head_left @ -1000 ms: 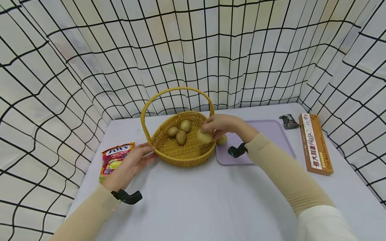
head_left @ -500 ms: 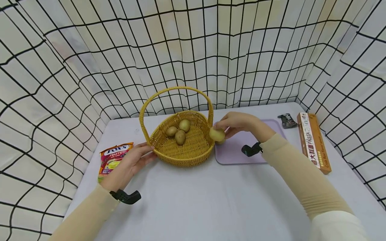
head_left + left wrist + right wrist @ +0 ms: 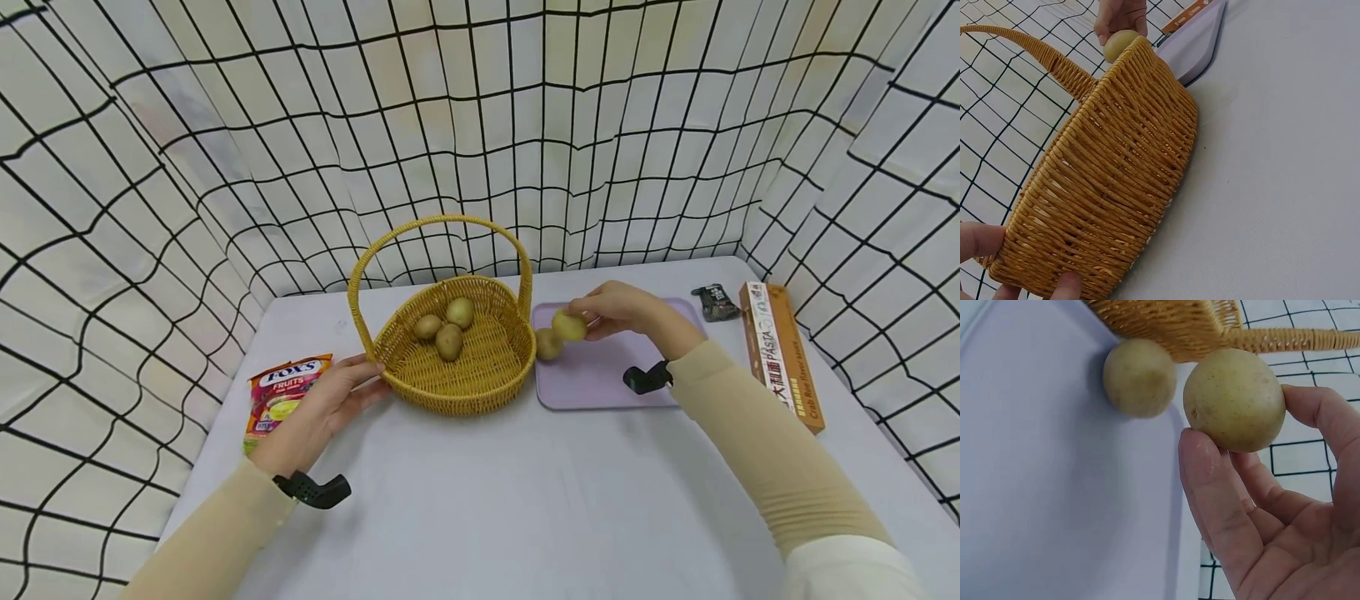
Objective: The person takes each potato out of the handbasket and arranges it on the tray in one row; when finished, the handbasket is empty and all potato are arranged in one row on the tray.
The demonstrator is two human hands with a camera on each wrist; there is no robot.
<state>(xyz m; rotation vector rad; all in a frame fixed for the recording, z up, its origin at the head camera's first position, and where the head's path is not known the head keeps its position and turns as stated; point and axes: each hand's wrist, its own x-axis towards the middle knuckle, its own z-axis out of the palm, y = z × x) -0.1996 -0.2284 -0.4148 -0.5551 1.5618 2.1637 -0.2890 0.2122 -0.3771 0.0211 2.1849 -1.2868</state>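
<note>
My right hand (image 3: 617,307) pinches a round yellow-brown potato (image 3: 1235,400) between thumb and fingers, above the lilac tray (image 3: 600,392). A second potato (image 3: 548,344) lies on the tray's left side, right beside the basket. The yellow wicker basket (image 3: 468,404), with a tall arched handle, holds several potatoes (image 3: 449,342). At its left end, my left hand (image 3: 326,408) grips the basket near the foot of the handle. In the left wrist view, the thumb (image 3: 982,240) is at the rim and a fingertip (image 3: 1067,284) is against the woven side.
A red Fox's candy bag (image 3: 281,396) lies at the left, partly behind the left forearm. On the right are a small dark packet (image 3: 716,302) and a long orange pasta box (image 3: 783,354). Black netting (image 3: 480,154) over white cloth encloses the table's back and sides.
My right hand has carried the potato from over the basket's right side, across the rim, to above the tray. The left hand has stayed at the basket's left end.
</note>
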